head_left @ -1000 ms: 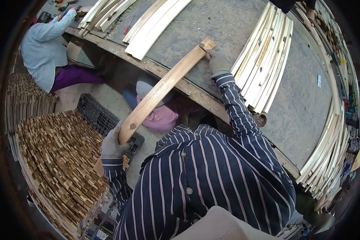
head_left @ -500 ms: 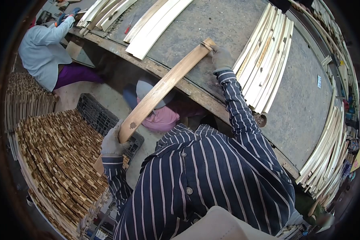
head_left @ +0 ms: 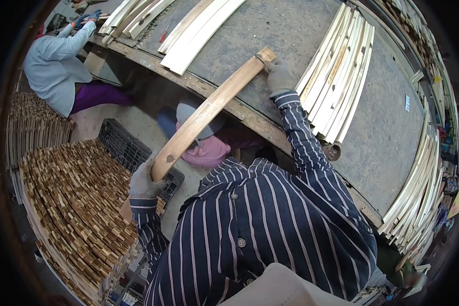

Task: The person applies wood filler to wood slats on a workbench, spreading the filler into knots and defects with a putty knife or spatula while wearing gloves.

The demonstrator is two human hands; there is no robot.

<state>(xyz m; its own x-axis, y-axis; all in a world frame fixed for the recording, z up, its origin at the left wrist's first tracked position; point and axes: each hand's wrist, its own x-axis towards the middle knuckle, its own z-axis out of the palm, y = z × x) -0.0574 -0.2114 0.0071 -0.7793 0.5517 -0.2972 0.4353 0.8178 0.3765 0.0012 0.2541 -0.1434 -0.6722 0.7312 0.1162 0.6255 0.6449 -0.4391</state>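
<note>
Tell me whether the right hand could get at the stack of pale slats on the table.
Probably yes: the stack of pale slats lies just beside the right hand, nothing between, though that hand grips the curved slat by its end.

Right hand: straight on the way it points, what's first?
Right hand touches the slat end in its grip. Beyond that, probably only bare table; pale slats seem left of the line.

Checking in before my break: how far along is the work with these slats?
Done, it seems: pale slats piled on the table, a big stack at left. In hand: one brown slat, left hand at its near end, right hand at the far end. What's left can't be told.
</note>
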